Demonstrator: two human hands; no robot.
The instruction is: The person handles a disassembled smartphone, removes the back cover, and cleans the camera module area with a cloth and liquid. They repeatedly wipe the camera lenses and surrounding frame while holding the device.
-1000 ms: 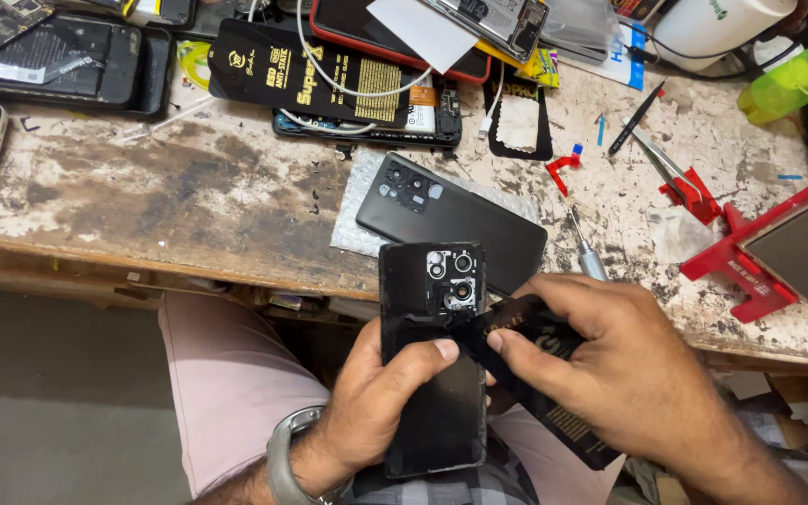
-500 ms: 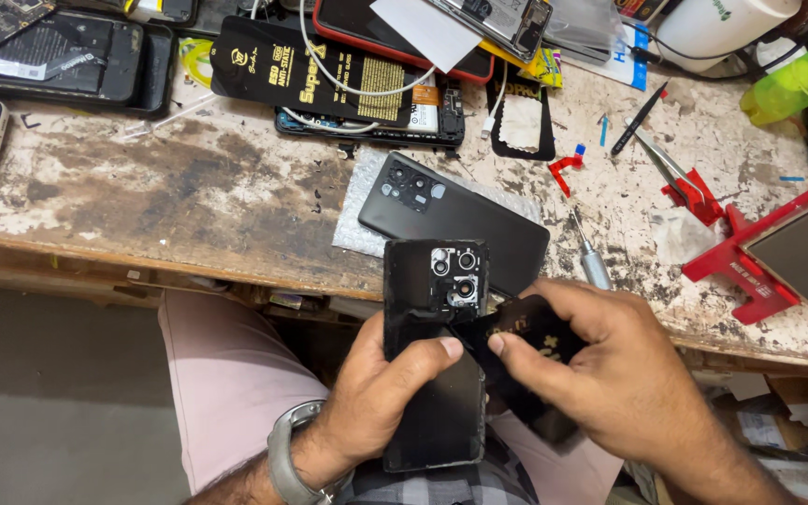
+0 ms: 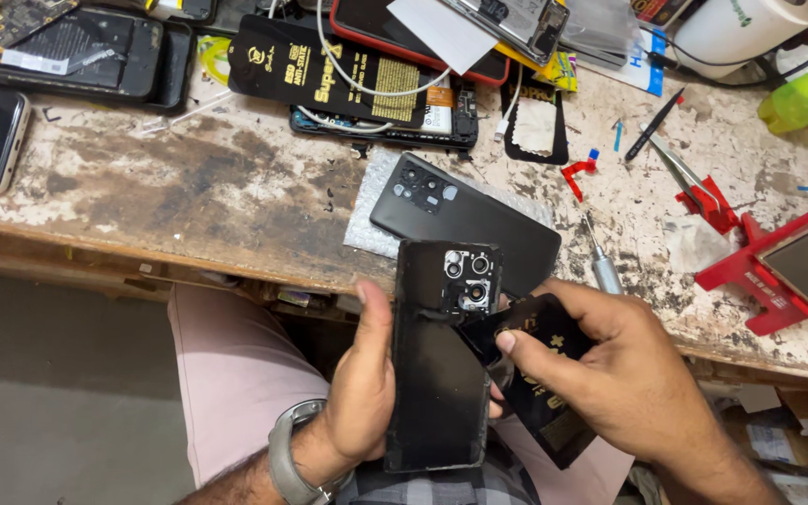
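Phone (image 3: pixel 437 374) raised slightly; card (image 3: pixel 540 374) perhaps shifted

Small changes only. Phone (image 3: pixel 441 355) in the left hand (image 3: pixel 362 383) now sits slightly right of where it was a second ago, a bit more upright, camera block closer to the bench edge. Right hand (image 3: pixel 610 374) has shifted: the thumb now lies across the black card (image 3: pixel 540 374) instead of curling over it, so more of the card's face shows. Card's near-left corner is now pressed against the phone just below the cameras.
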